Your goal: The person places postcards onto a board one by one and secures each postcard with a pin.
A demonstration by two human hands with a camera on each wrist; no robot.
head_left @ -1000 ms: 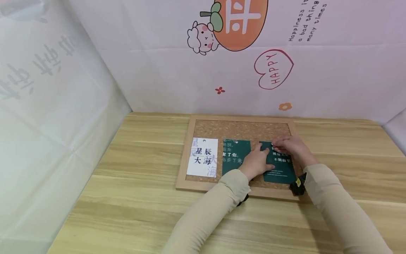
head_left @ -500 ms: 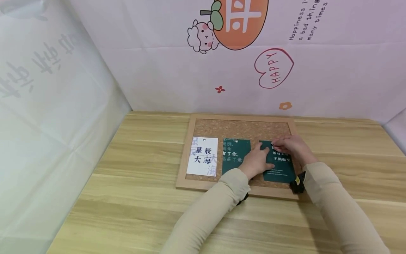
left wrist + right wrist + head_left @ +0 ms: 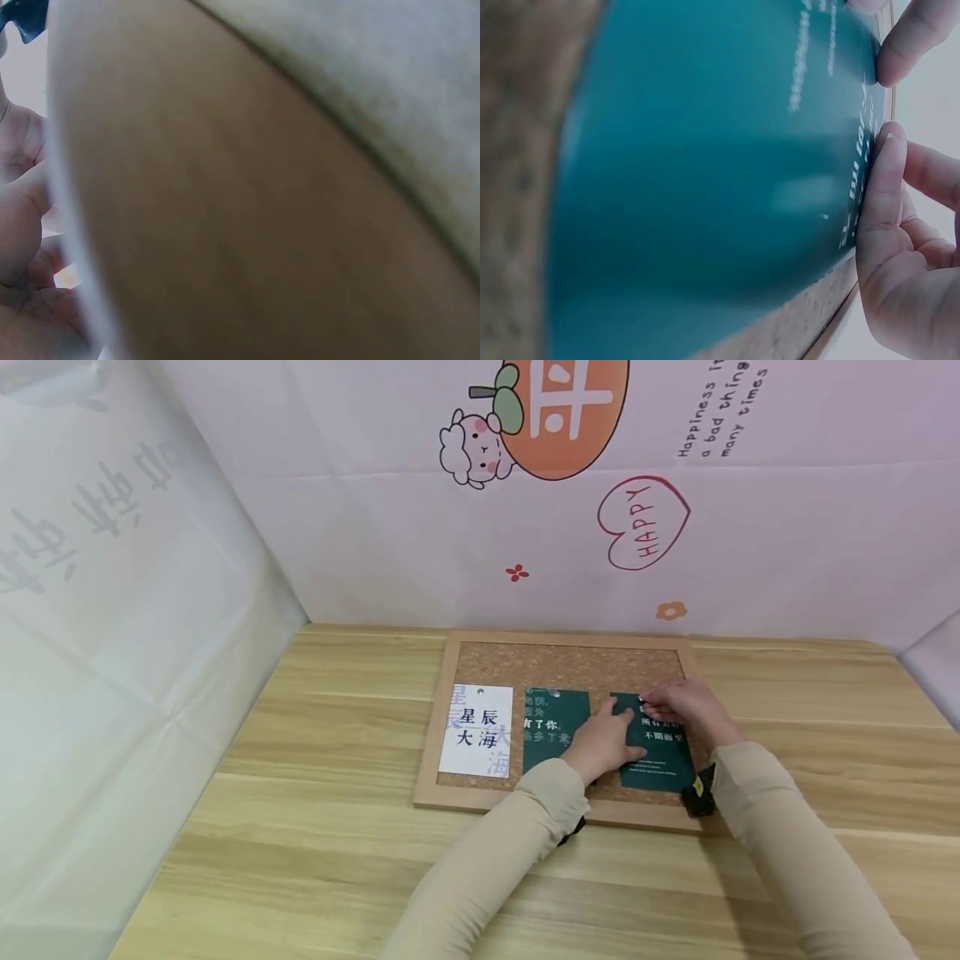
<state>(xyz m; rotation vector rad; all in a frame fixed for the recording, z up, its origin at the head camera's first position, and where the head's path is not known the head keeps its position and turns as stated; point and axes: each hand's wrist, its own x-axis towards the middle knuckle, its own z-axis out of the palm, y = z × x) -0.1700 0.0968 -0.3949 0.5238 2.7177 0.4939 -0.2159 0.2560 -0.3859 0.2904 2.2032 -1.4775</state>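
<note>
A green card with white print (image 3: 655, 768) lies on the right part of the framed corkboard (image 3: 570, 665). My left hand (image 3: 602, 739) rests on its left edge with fingers spread, reaching over from the middle green card (image 3: 551, 714). At the right card's top, my right hand (image 3: 686, 706) pinches a small pale pin between thumb and forefinger; the fingers mostly cover it. Close up in the right wrist view, the right hand's thumb (image 3: 885, 172) lies against the card's printed end. Skin and sleeve fill most of the left wrist view.
On the board's left side, a white card (image 3: 476, 731) is held by a pin (image 3: 481, 692) at its top. The middle card has a similar pin (image 3: 557, 694). The wooden table (image 3: 315, 843) runs up to a printed backdrop (image 3: 390, 543).
</note>
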